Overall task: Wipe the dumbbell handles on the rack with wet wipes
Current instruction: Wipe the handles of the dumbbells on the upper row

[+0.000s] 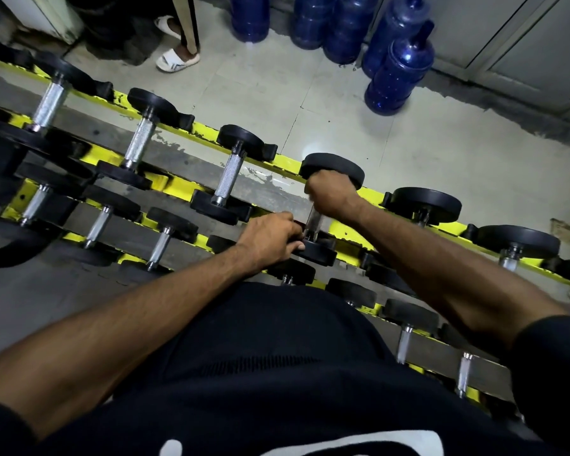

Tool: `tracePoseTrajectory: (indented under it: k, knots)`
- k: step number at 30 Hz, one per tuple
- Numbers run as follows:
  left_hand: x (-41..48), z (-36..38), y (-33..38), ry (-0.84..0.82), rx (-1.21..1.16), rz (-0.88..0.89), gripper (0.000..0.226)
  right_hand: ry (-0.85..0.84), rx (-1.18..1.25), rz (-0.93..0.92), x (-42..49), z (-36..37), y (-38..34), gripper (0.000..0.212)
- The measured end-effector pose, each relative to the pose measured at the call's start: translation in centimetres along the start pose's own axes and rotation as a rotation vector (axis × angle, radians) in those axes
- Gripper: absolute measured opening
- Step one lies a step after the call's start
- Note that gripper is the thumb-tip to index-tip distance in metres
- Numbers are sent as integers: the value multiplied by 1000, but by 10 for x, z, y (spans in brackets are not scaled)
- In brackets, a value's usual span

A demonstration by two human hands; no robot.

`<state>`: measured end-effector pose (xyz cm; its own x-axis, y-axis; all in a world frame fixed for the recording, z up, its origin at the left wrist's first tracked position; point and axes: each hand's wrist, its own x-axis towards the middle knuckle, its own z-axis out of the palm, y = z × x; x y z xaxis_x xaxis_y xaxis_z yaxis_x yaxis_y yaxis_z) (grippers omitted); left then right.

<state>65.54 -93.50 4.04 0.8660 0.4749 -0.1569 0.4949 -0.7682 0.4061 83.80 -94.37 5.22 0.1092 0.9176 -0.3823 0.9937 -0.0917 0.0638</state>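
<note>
Dumbbell handle (313, 222), the one being wiped, sits on the upper tier of the yellow rack (204, 130), fourth along the row from the left. Its long axis runs across the rails, from the near head (316, 253) up and away to the far head (333, 167).

The right grip (329, 192) is a closed fist clamped round the far end of that handle, hard against the far head. No wet wipe shows. It may be folded inside the fist, but I cannot tell.

The left grip (270, 238) comes in from the left with its fingers curled on the edge of the near head, apparently steadying it.

Only a short bare strip of metal shows between the two. That strip lies straight down the axis from the right grip, toward the body, so the next stroke is probably a slide or twist along the bar toward the left grip. The right arm is better placed for it, already being on the handle.

The neighbouring handle (229, 179) to the left lies parallel and is fully exposed, closer to the left grip. The right-hand neighbour (422, 215) is mostly hidden under its own head.
</note>
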Motion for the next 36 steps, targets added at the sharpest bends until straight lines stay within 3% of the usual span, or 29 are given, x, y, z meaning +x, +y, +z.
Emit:
tracePoseTrajectory:
  k: [4, 7, 12, 17, 20, 22, 25, 28, 32, 34, 36]
  knots:
    - [0, 1, -2, 13, 1, 23, 33, -104, -111, -68, -2, 7, -18, 8]
    - [1, 0, -3, 30, -13, 35, 33, -182, -36, -120, -2, 14, -24, 16]
    - [0, 2, -5, 45, -45, 40, 34, 63, 16, 1, 0, 13, -6, 19]
    - [-3, 6, -15, 28, -25, 159, 29, 10, 202, -293, -38, 36, 1, 12]
    - [-4, 9, -18, 41, -16, 171, 30, 184, 435, -117, -42, 49, 17, 14]
    - [-5, 9, -16, 44, -10, 174, 30, 215, 524, -70, -45, 53, 17, 15]
    - [-6, 8, -17, 34, 28, 206, 31, 46, 398, -227, -47, 49, 4, 20]
    - [-10, 5, -15, 15, 68, 230, 32, -2, 222, -150, -29, 34, -4, 21]
    - [-11, 5, -13, 33, 70, 246, 26, -259, -40, -149, -1, 18, -33, 16]
    - [-10, 4, -13, 43, 84, 243, 24, -368, -44, -173, 7, 13, -37, 18]
    - [-11, 1, -11, 51, 83, 245, 20, -371, 78, -185, 9, 13, -27, 15]
